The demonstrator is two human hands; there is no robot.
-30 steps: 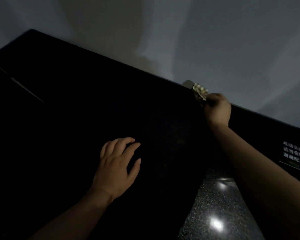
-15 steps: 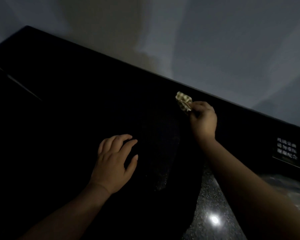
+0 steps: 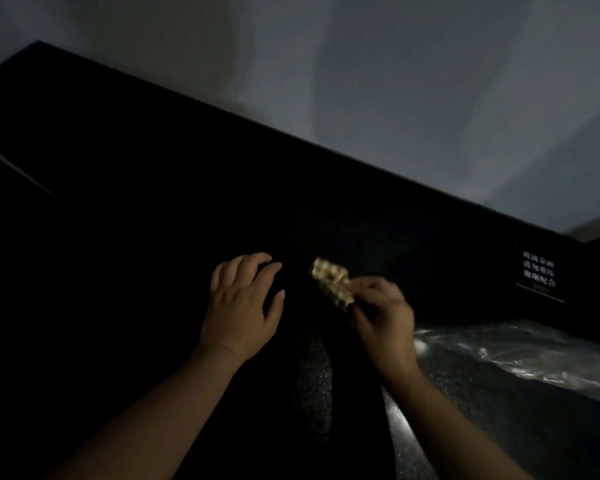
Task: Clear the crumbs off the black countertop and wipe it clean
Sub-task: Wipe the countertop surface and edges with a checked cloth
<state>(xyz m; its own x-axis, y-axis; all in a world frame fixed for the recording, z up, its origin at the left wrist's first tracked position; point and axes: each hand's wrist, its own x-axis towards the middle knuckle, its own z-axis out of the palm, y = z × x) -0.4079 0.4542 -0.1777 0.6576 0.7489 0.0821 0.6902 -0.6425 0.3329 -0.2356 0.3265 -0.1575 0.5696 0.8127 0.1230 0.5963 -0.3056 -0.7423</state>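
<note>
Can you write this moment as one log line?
left hand: open on countertop | right hand: pinches crumpled wipe

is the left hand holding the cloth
No, the right hand pinches the cloth, while the left hand rests open on the black countertop and holds nothing.

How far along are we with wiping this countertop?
Done: cannot tell; the black countertop is too dark to show crumbs. In hand: the right hand pinches a crumpled pale wipe over it, and the left hand rests on it. Left: probably more wiping passes.
</note>
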